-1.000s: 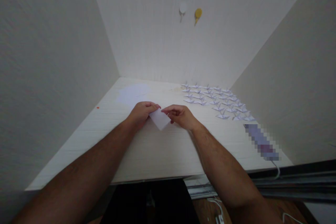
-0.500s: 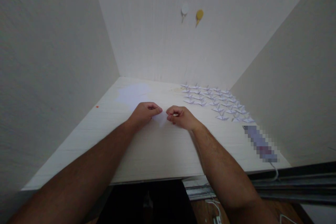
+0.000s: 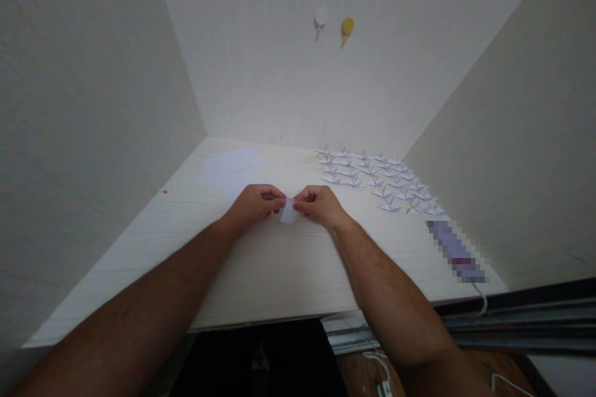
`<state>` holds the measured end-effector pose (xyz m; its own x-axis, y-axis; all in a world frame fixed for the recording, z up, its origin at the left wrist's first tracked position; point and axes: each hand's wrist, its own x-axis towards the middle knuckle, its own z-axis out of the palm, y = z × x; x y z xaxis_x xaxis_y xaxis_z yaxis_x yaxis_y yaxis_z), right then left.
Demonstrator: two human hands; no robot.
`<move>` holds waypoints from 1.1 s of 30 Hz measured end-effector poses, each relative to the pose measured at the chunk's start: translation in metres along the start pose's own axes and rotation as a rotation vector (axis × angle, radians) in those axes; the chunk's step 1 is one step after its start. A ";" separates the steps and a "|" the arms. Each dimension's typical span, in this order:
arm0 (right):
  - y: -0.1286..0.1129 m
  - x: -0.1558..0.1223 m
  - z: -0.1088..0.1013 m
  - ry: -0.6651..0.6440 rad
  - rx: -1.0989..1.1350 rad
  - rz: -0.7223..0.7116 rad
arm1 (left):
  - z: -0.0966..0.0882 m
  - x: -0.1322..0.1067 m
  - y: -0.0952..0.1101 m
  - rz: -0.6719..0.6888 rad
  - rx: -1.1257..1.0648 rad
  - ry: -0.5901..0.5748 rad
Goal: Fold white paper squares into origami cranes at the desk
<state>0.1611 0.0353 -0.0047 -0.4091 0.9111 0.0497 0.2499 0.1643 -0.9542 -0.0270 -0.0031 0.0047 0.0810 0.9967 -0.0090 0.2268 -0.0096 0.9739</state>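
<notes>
A small white paper [image 3: 288,214] is pinched between both hands over the counter [image 3: 279,279]; whether its lower edge touches the surface cannot be told. The left hand [image 3: 255,203] grips the paper's left side near the top between thumb and fingers, and the right hand [image 3: 322,205] pinches its right side the same way. Beyond the paper, to its left, lie white sheets [image 3: 231,166], their edges hard to make out. Beyond it to the right stand rows of folded paper birds [image 3: 389,206]. Farther right of the paper lies a blurred-out flat object [image 3: 456,251]. On the wall beyond the paper hang a white hook [image 3: 321,17] and a yellow hook [image 3: 347,26].
</notes>
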 end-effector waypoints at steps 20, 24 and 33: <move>-0.001 0.001 0.002 0.050 -0.153 -0.036 | 0.004 -0.001 0.002 -0.044 0.062 -0.017; -0.003 0.000 0.002 0.065 -0.167 -0.028 | 0.005 0.001 0.000 -0.025 0.104 -0.012; -0.002 0.001 0.004 0.095 -0.202 -0.021 | 0.007 0.000 0.002 0.008 0.156 0.007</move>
<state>0.1565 0.0339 -0.0038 -0.3336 0.9368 0.1058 0.4172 0.2473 -0.8746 -0.0201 -0.0041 0.0054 0.0771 0.9970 0.0009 0.3742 -0.0298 0.9269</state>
